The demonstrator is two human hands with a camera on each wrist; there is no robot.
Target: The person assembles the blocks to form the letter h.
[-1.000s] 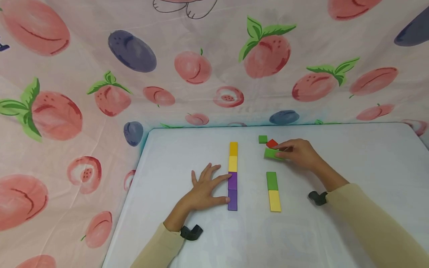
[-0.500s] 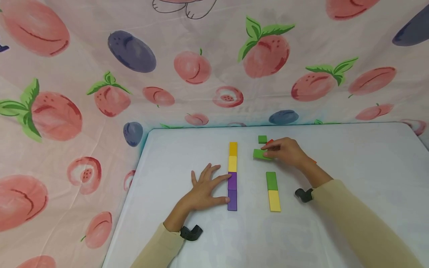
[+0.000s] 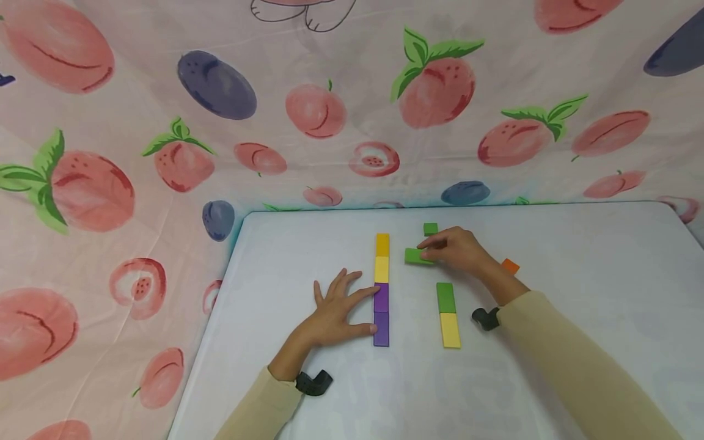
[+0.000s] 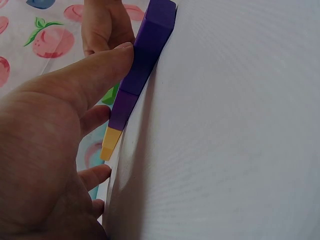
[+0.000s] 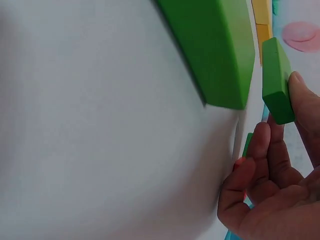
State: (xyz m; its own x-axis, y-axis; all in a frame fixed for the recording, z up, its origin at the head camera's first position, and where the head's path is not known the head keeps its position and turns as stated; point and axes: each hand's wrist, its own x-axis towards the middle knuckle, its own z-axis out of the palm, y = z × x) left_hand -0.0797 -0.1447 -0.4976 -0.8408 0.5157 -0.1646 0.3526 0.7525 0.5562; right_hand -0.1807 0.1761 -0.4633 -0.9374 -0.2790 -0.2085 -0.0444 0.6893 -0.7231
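- The right hand [image 3: 459,249] pinches a flat, smooth, rectangular green block [image 3: 419,256] at its fingertips, above the matte white table [image 3: 577,256], left of the hand.
- The left hand [image 3: 338,311] lies flat with fingers spread, its fingertips touching the purple blocks [image 3: 381,313] of a straight row.

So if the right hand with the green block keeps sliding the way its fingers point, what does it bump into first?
Probably the long row of blocks, near its light yellow block. The right hand points left, holding the green block, with only bare table between. Height is hard to judge.
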